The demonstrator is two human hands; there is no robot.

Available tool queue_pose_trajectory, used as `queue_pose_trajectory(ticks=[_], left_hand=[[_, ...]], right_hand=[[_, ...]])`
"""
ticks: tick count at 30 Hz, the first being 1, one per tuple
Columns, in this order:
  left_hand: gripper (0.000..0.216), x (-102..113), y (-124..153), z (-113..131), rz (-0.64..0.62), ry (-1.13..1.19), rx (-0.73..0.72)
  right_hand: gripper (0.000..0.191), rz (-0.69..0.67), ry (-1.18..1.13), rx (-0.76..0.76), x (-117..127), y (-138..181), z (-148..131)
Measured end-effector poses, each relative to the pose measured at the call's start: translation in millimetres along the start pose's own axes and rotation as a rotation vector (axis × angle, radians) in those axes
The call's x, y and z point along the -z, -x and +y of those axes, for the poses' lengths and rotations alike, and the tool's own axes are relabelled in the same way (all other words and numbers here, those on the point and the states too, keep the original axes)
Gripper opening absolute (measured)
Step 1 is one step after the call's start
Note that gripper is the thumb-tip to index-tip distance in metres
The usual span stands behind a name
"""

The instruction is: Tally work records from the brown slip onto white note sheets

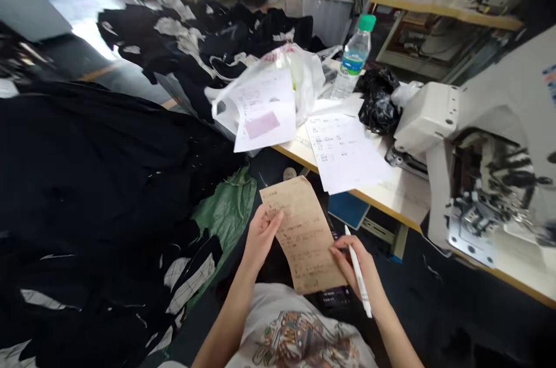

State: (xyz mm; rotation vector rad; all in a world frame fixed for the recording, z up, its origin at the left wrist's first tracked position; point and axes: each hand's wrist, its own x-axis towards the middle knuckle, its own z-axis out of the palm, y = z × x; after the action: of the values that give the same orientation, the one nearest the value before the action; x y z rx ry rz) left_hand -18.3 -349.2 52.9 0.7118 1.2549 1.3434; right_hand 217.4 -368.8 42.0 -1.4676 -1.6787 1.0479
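Above my lap I hold a sheet of brown paper (304, 240) with lines of handwriting on it. My left hand (263, 232) pinches its left edge, thumb on top. At the right edge, my right hand (358, 263) grips the sheet between thumb and fingers. A white pen (358, 275) is also held in the right hand, slanting across it. Beneath the lower right corner of the brown paper, a dark phone-like object (335, 297) shows in part. White printed sheets (347, 159) lie on the table beyond my hands.
A sewing machine (473, 182) stands on the table (408, 200) at right. A plastic bag (310, 75), another paper with a pink patch (269, 110), a water bottle (354, 58) and a black bag (379, 101) sit farther back. Dark fabric (95, 182) is heaped at left.
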Motion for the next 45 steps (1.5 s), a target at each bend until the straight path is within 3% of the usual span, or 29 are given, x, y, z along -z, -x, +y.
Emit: queue_pose_trajectory(ticks=[5, 9, 14, 20, 28, 31, 34, 39, 42, 45], left_hand=[[0.047, 9.6, -10.7, 10.6, -0.010, 0.004, -0.011], [0.048, 26.2, -7.7, 21.2, 0.000, -0.043, -0.030], [0.046, 45.3, 2.6, 29.3, -0.186, -0.164, 0.066], [0.034, 45.6, 12.8, 34.6, -0.305, -0.281, 0.044], [0.028, 47.5, 9.5, 30.4, -0.322, -0.497, -0.010], [0.028, 46.7, 9.5, 28.6, -0.269, -0.582, -0.064], [0.032, 49.6, 10.6, 26.3, -0.248, -0.562, -0.024], [0.035, 63.6, 16.2, 17.9, -0.393, -0.594, -0.110], [0.040, 68.8, 22.7, 8.9, -0.467, -0.637, -0.060], [0.037, 69.3, 29.6, -0.5, -0.464, -0.673, 0.032]], right_hand=[[0.019, -0.046, -0.013, -0.049, -16.0, -7.7, -1.3], [0.021, -0.074, -0.167, -0.035, -29.5, -22.9, -10.8], [0.019, -0.124, -0.260, 0.017, -38.6, -44.9, -27.7], [0.018, -0.032, -0.158, 0.105, -40.7, -50.0, -41.0], [0.022, 0.090, -0.195, 0.143, -34.0, -32.4, -44.4], [0.026, 0.141, -0.223, 0.157, -31.6, -32.8, -44.6], [0.029, 0.182, -0.246, 0.148, -29.0, -35.4, -48.0], [0.028, 0.239, -0.220, 0.175, -24.1, -37.6, -53.5], [0.028, 0.286, -0.193, 0.177, -24.6, -36.5, -53.1], [0.028, 0.307, -0.202, 0.165, -27.2, -34.2, -52.2]])
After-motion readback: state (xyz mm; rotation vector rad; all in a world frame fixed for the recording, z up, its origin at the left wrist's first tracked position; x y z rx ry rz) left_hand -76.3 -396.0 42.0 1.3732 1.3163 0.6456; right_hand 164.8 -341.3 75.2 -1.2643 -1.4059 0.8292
